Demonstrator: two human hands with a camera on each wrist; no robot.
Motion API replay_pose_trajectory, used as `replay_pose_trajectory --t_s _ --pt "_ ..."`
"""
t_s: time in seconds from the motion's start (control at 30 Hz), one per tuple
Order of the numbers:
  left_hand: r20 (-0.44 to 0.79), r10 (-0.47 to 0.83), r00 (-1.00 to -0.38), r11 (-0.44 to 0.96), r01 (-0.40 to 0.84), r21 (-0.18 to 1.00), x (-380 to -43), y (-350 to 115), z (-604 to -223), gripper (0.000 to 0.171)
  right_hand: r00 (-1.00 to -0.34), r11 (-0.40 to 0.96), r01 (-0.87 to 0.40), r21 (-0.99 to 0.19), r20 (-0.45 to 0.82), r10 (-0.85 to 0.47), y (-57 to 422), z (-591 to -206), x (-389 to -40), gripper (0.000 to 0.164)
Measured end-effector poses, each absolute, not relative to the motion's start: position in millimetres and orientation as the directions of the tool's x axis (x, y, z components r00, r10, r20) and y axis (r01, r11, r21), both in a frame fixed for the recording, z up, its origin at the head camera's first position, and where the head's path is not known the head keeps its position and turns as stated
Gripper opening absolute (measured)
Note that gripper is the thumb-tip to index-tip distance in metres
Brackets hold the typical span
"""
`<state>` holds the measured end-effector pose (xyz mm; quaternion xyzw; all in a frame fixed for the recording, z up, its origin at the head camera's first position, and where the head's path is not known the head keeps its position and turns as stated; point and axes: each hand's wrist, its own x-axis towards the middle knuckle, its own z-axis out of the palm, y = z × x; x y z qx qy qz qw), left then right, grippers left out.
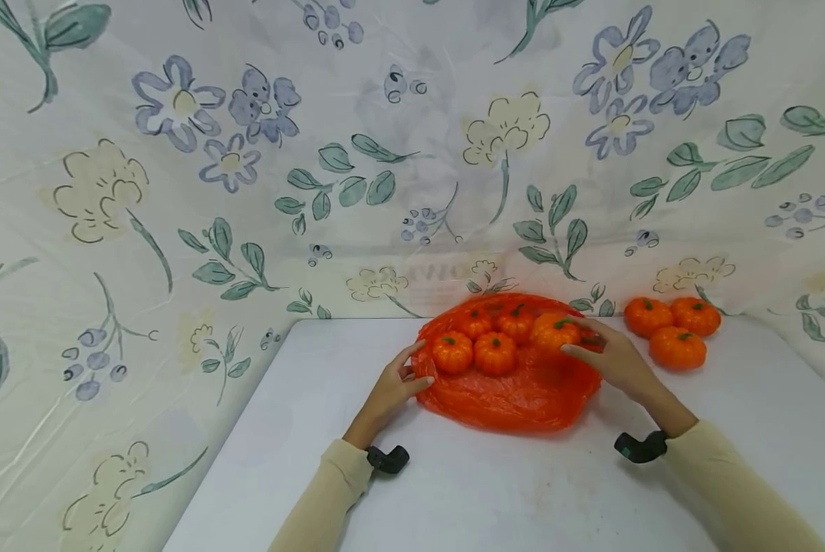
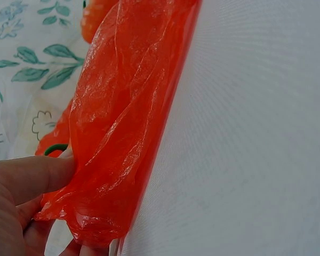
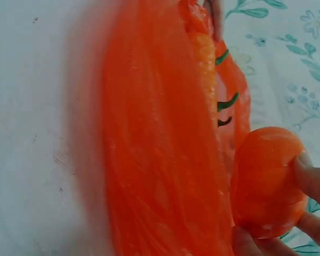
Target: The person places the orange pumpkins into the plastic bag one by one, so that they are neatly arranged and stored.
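Note:
A red plastic bag (image 1: pixel 502 402) lies spread on the white table with several small orange pumpkins (image 1: pixel 495 353) with green stems in it. My left hand (image 1: pixel 393 387) pinches the bag's left edge; in the left wrist view the thumb (image 2: pixel 37 173) lies on the crinkled film (image 2: pixel 117 122) with fingers behind it. At the bag's right side my right hand (image 1: pixel 609 354) grips another pumpkin (image 1: pixel 553 333). In the right wrist view this pumpkin (image 3: pixel 269 181) sits between thumb and fingers beside the bag wall (image 3: pixel 160 138), with green stems (image 3: pixel 228 101) showing past the wall.
Three more pumpkins (image 1: pixel 678 349) stand together at the back right of the white table (image 1: pixel 330 368). A floral cloth (image 1: pixel 399 192) hangs behind the table's back edge. Each wrist carries a black camera mount (image 1: pixel 640 447).

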<state>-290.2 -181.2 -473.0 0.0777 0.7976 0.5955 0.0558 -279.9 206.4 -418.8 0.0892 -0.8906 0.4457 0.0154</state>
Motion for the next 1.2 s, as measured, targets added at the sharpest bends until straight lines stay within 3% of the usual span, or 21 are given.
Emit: replay_pose_trajectory --t_s 0.83,1.2 --pt "0.007 0.195 -0.981 0.285 0.064 0.956 -291.3 -181.7 -473.9 0.069 -0.991 0.632 -0.131 -0.764 0.083 -0.105 200.3 -439.7 -281.1 0.071" --pt "0.024 0.198 -0.98 0.289 0.082 0.954 -291.8 -181.7 -473.4 0.068 -0.977 0.666 -0.213 -0.715 0.15 -0.151 187.4 -446.8 -284.6 0.066"
